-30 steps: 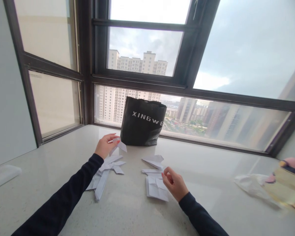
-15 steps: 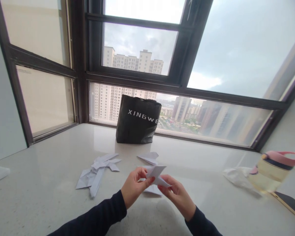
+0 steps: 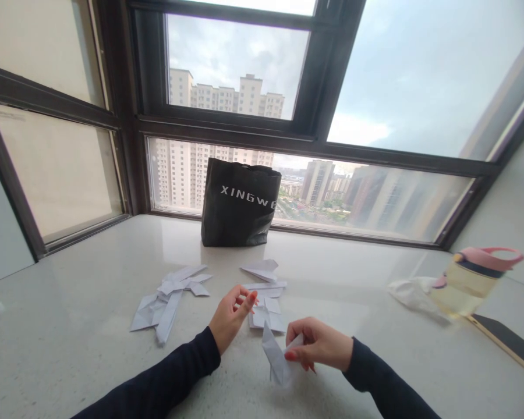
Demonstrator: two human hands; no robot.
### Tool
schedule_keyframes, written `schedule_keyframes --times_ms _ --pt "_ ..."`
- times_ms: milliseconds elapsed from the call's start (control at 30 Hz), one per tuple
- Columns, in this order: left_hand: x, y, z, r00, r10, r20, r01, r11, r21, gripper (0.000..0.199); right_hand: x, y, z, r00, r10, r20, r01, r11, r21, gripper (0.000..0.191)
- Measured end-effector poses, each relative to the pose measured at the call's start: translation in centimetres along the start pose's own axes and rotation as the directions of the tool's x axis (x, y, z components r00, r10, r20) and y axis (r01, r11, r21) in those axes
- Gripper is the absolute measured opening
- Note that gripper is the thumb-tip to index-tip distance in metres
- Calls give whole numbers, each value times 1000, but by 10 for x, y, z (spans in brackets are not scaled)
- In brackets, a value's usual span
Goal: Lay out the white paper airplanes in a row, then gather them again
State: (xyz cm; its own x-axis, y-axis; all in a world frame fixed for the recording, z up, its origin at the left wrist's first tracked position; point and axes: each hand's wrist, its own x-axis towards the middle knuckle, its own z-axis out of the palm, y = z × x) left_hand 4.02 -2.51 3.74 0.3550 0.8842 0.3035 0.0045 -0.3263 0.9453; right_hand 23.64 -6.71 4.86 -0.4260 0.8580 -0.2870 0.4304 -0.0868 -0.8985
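My right hand (image 3: 321, 344) pinches a folded white paper piece (image 3: 276, 356) between thumb and fingers, low over the counter. Pointed flaps stick up from the paper, and its lower edge is slightly blurred. Left of it, my left hand (image 3: 232, 319) holds nothing, its fingers loosely bent and the thumb raised. Just beyond my hands lie more folded papers (image 3: 274, 321), with a paper strip (image 3: 266, 288) and a pointed folded paper (image 3: 262, 270) farther back. A heap of folded white papers (image 3: 168, 302) lies to the left of my left hand.
A black bag (image 3: 240, 209) with white lettering stands at the back by the window. On the right are a bottle (image 3: 471, 285) with a pink lid, a crumpled white tissue (image 3: 414, 294) and a dark flat object (image 3: 509, 343). The pale counter (image 3: 70, 349) carries everything.
My left hand has let go of the folded paper. My right hand has brought it down and nearer to me, uncovering the papers behind. The view has shifted slightly.
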Motion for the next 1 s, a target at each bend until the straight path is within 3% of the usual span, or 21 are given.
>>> schedule_keyframes --times_ms 133,233,333,500,600,667,767,867,1000 --pt "-6 -1 0 988 148 52 -156 953 259 30 3 3 9 994 -2 -106 -23 972 -235 29" --pt "-13 -3 4 937 280 208 -346 817 461 24 6 2 12 971 -73 -226 -11 937 -350 40" --pt "-17 -6 8 902 313 298 -430 706 562 24 7 2 13 949 -120 -290 -17 903 -429 43" --pt "-18 -9 8 910 325 257 -413 667 620 15 7 5 9 942 -105 -318 -60 881 -470 45" --pt "-13 -9 4 934 305 188 -351 674 650 13 4 7 2 939 -144 -311 -15 889 -457 36" --pt "-9 -11 0 958 246 150 -280 668 690 16 3 9 -4 911 -237 -338 54 880 -472 23" --pt "-2 -17 -6 980 171 106 -193 648 737 22 7 17 -14 812 -389 -436 105 830 -547 9" --pt "5 -25 -10 985 138 101 -166 628 760 30 18 31 -20 730 -489 -478 113 776 -620 22" --pt "11 -29 -11 982 109 155 -190 594 782 36 34 44 -21 745 -484 -460 77 747 -661 37"
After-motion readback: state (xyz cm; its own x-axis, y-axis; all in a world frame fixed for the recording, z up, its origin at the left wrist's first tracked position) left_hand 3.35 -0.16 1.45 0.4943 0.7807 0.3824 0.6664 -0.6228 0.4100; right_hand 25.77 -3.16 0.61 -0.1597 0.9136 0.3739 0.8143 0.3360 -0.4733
